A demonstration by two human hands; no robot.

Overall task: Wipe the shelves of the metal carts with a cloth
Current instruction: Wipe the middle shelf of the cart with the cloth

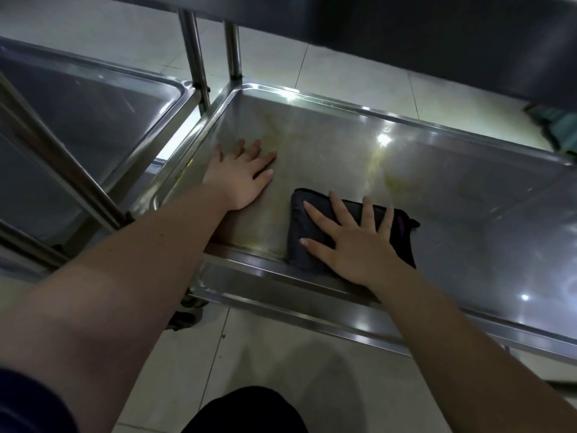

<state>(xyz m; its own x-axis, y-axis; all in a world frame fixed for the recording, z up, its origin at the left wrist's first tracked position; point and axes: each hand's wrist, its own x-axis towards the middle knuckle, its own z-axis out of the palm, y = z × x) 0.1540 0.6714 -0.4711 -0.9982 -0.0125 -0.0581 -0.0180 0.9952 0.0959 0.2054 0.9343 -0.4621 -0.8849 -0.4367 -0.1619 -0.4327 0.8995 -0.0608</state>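
A low stainless steel cart shelf (452, 189) with a raised rim fills the middle of the view; faint yellowish streaks mark its surface. A folded dark cloth (299, 214) with a purple edge lies flat on the shelf near its front rim. My right hand (356, 242) presses on the cloth with straight, spread fingers. My left hand (242, 176) lies flat on the bare metal near the shelf's left end, fingers straight, apart from the cloth.
A second metal cart's shelf (81, 114) stands to the left, with two upright posts (196, 57) between the carts. A dark upper shelf (437, 32) overhangs at the top. A greenish rag (555, 126) lies on the tiled floor (265, 354) at the right.
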